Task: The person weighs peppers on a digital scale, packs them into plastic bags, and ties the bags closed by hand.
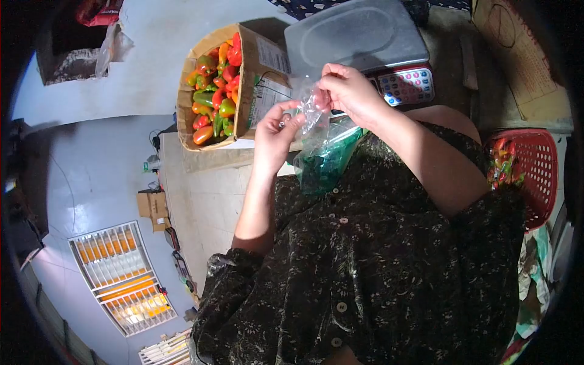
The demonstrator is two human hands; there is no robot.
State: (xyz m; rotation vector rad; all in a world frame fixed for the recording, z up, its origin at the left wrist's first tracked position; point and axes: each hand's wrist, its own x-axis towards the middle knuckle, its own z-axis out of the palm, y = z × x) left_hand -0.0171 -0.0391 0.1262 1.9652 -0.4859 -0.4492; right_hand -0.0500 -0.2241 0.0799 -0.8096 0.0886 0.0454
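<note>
My left hand (pixel 278 135) is closed, its thumb and fingers pinching a crumpled clear plastic bag (pixel 314 115). From the other side my right hand (pixel 348 91) grips the same clear plastic, with its fingertips pressed together near the bag's top. Just below the hands hangs a green plastic bag (pixel 325 159), close against the patterned dark shirt; whether it joins the clear bag is hard to tell. Behind my right hand is a scale with a keypad (pixel 406 87) and a grey platform (pixel 359 33).
A cardboard box (pixel 261 79) of red, orange and green peppers (pixel 213 97) stands left of the scale. At the right is a red perforated basket (pixel 538 173) with more peppers. Another cardboard box (pixel 517 55) is at the upper right. A barred window (pixel 125 277) shows lower left.
</note>
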